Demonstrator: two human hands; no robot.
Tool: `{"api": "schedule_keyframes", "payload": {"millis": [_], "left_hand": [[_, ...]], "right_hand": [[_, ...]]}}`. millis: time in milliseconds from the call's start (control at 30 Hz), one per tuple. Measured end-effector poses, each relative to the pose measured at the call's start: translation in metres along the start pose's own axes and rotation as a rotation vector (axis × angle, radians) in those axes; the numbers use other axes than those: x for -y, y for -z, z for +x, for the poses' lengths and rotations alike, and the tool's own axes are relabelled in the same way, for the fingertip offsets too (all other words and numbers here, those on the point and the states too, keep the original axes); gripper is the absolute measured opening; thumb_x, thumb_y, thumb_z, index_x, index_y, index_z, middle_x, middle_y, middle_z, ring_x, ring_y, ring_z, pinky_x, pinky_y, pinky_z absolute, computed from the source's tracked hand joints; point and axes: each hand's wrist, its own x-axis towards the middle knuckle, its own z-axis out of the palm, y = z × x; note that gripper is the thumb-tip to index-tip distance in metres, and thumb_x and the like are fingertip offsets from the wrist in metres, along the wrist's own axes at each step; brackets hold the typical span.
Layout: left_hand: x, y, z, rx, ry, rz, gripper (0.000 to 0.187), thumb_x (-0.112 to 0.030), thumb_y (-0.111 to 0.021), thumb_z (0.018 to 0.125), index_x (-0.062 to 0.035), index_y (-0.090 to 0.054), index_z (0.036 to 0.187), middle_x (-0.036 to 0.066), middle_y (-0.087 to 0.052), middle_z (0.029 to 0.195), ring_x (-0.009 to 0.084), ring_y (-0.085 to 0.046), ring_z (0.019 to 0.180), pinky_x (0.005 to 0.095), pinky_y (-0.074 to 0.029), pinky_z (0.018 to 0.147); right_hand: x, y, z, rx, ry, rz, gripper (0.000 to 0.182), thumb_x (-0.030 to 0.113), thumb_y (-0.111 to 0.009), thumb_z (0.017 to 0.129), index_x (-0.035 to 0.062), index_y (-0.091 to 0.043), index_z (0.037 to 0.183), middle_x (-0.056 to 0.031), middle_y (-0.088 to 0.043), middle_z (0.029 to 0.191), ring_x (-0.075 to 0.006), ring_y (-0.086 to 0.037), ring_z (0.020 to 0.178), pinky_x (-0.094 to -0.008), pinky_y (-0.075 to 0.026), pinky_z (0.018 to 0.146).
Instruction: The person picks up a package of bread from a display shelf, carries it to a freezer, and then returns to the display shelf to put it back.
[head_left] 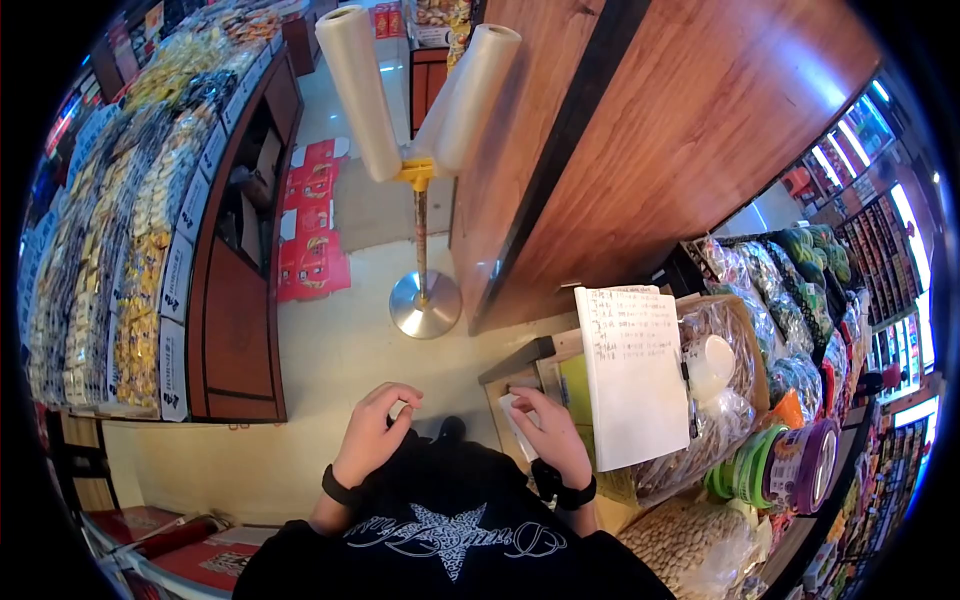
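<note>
In the head view, my left hand [378, 430] is raised in front of my dark shirt, its fingers curved and apart, holding nothing. My right hand [552, 432] hovers to the right with thumb and fingers spread, also empty. Beside it lies an open notebook [638, 400] with handwritten lines on its upper part. A dark pen [686, 370] rests at the notebook's right edge. Next to that, a white cup or lid [710, 365] sits on clear plastic packaging. Neither hand touches the notebook.
Ahead stands a metal stand [424, 300] holding two rolls of clear plastic bags [357, 90]. Shelves of packaged snacks [145, 290] line the left. A tall wooden panel [640, 170] rises at the right. Green and purple tubs [800, 465] and bagged goods are at the right.
</note>
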Motion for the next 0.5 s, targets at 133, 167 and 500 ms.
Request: {"api": "schedule_keyframes", "payload": {"millis": [133,167,500], "left_hand": [[-0.001,-0.002,0.001,0.004,0.014,0.004,0.012,0.003,-0.055,0.078,-0.0018,-0.057,0.089,0.012,-0.063,0.091,0.0293,-0.062,0.087,0.0326,-0.048,0.077],[-0.001,-0.002,0.001,0.007,0.017,0.008,0.012,0.002,-0.055,0.078,-0.0018,-0.057,0.089,0.012,-0.063,0.091,0.0292,-0.062,0.087,0.0324,-0.048,0.077],[0.000,-0.003,0.003,-0.070,0.068,-0.006,0.013,-0.001,-0.058,0.079,-0.0011,-0.057,0.092,0.011,-0.063,0.091,0.0286,-0.062,0.086,0.0324,-0.048,0.076]], "right_hand": [[-0.001,0.002,0.002,0.014,0.003,-0.001,0.033,0.016,-0.060,0.086,-0.0012,-0.056,0.114,-0.0188,-0.063,0.099,-0.0297,-0.062,0.092,-0.0357,-0.048,0.081],[-0.001,0.002,0.002,0.018,0.004,0.000,0.033,0.017,-0.060,0.086,-0.0011,-0.056,0.114,-0.0188,-0.063,0.099,-0.0298,-0.062,0.092,-0.0357,-0.048,0.081],[-0.004,-0.005,0.012,0.050,0.023,-0.004,0.033,0.019,-0.060,0.087,-0.0011,-0.056,0.113,-0.0183,-0.064,0.097,-0.0308,-0.062,0.092,-0.0365,-0.047,0.081]]}}
